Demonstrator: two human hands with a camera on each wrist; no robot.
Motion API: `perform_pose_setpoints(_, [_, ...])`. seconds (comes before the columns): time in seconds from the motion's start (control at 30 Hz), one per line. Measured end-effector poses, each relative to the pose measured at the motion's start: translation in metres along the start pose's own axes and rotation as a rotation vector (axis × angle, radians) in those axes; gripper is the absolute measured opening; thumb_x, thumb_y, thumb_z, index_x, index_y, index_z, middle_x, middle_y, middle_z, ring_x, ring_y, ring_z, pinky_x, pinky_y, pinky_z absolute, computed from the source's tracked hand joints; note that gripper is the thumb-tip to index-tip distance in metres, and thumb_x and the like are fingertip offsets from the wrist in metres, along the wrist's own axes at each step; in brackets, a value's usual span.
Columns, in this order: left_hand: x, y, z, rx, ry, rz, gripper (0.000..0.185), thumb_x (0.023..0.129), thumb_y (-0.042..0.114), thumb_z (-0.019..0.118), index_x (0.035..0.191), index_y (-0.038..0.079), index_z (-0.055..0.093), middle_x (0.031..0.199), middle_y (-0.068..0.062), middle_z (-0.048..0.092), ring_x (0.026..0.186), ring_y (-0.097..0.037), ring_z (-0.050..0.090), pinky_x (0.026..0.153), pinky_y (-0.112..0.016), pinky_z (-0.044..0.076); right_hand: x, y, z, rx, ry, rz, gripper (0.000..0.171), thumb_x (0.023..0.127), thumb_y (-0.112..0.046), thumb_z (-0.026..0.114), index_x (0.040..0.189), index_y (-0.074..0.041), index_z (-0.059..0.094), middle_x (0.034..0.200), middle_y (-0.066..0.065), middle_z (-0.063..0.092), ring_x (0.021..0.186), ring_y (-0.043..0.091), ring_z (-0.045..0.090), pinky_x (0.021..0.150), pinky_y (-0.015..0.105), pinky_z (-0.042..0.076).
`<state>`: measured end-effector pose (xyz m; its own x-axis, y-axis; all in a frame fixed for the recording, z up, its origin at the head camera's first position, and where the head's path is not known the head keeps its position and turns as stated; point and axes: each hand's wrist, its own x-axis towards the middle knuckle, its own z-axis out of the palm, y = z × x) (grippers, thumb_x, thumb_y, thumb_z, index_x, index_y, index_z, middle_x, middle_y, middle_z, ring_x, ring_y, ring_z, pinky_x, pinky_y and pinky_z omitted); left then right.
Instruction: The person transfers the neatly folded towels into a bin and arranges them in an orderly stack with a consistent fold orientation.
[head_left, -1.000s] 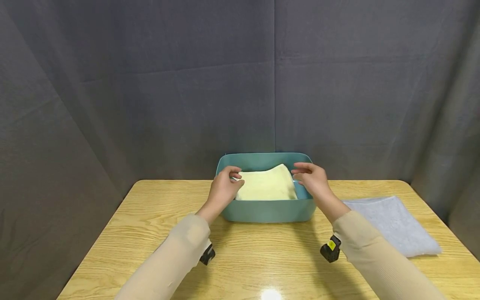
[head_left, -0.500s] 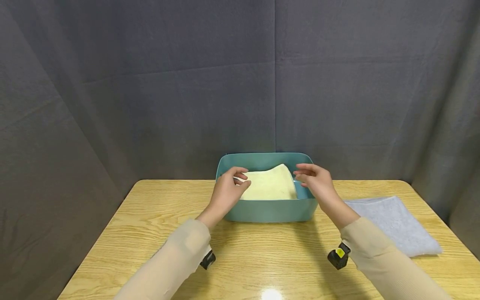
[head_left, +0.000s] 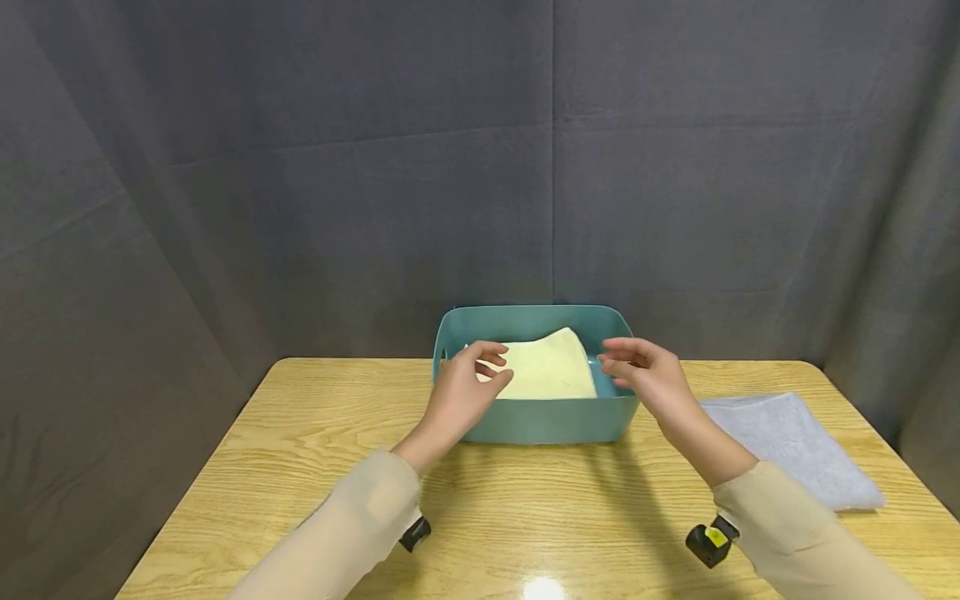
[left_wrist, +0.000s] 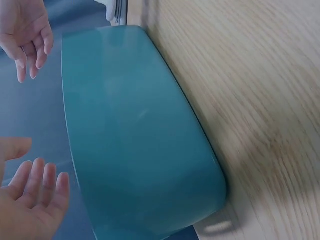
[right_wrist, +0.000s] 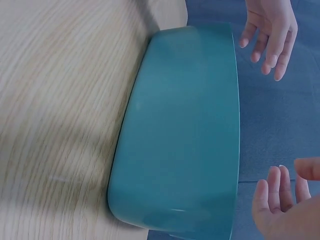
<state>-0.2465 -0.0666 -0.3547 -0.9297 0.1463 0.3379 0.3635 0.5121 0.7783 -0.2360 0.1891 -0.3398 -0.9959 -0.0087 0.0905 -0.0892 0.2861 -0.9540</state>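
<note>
A teal plastic bin stands at the far edge of the table, and a folded pale yellow cloth lies inside it, one back corner raised. My left hand hovers over the bin's left front, overlapping the cloth in the head view; its fingers are loosely bent and hold nothing. Over the right front rim is my right hand, likewise relaxed, with thumb and fingers apart. Both wrist views show the bin's front wall, with each hand above the rim; the cloth is hidden there.
On the right of the wooden table lies a folded grey-blue cloth. A dark grey curtain hangs right behind the table and along both sides.
Both hands have drifted to the right and a little toward me, the right hand farther than the left. The yellow cloth and the bin have stayed in place.
</note>
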Motion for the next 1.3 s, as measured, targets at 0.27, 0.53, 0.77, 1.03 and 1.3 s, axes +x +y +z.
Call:
perform_pose_setpoints(0.27, [-0.009, 0.010, 0.005, -0.022, -0.011, 0.019, 0.028, 0.092, 0.015, 0.070, 0.119, 0.010, 0.067, 0.103, -0.004, 0.069, 0.093, -0.020, 0.065, 0.074, -0.033, 0.052, -0.019, -0.003, -0.015, 0.005, -0.036, -0.052, 0.038, 0.100, -0.011, 0.057, 0.135, 0.003, 0.053, 0.113, 0.003, 0.067, 0.094, 0.003, 0.064, 0.083, 0.023, 0.052])
perform_pose_setpoints(0.53, [-0.016, 0.016, 0.013, -0.060, -0.030, 0.017, 0.027, 0.092, 0.016, 0.071, 0.119, 0.011, 0.067, 0.103, 0.000, 0.068, 0.095, -0.019, 0.064, 0.075, -0.031, 0.051, -0.032, -0.004, -0.026, 0.082, -0.035, -0.108, 0.024, 0.099, -0.011, 0.061, 0.123, -0.011, 0.063, 0.102, -0.011, 0.069, 0.095, 0.004, 0.065, 0.082, 0.023, 0.052])
perform_pose_setpoints(0.77, [-0.029, 0.024, 0.025, -0.104, -0.082, 0.015, 0.025, 0.093, 0.018, 0.071, 0.118, 0.015, 0.068, 0.103, 0.001, 0.068, 0.093, -0.014, 0.063, 0.075, -0.029, 0.051, -0.042, -0.002, -0.038, 0.050, -0.043, -0.125, 0.021, 0.099, -0.014, 0.062, 0.120, -0.016, 0.063, 0.102, -0.013, 0.068, 0.095, 0.004, 0.065, 0.083, 0.020, 0.052])
perform_pose_setpoints(1.03, [-0.045, 0.030, 0.040, -0.143, -0.148, 0.015, 0.026, 0.093, 0.019, 0.072, 0.118, 0.016, 0.068, 0.101, 0.007, 0.067, 0.091, -0.009, 0.061, 0.077, -0.026, 0.050, -0.053, 0.005, -0.051, -0.047, -0.024, -0.129, 0.026, 0.100, -0.017, 0.062, 0.125, -0.014, 0.062, 0.105, -0.013, 0.067, 0.097, 0.005, 0.065, 0.081, 0.019, 0.052])
perform_pose_setpoints(1.3, [-0.056, 0.031, 0.057, -0.187, -0.178, 0.010, 0.025, 0.092, 0.018, 0.073, 0.116, 0.018, 0.069, 0.102, 0.010, 0.066, 0.087, -0.002, 0.060, 0.076, -0.022, 0.051, -0.062, 0.017, -0.070, -0.075, -0.018, -0.132, 0.026, 0.099, -0.015, 0.062, 0.126, -0.013, 0.061, 0.105, -0.016, 0.068, 0.095, 0.001, 0.066, 0.080, 0.017, 0.052])
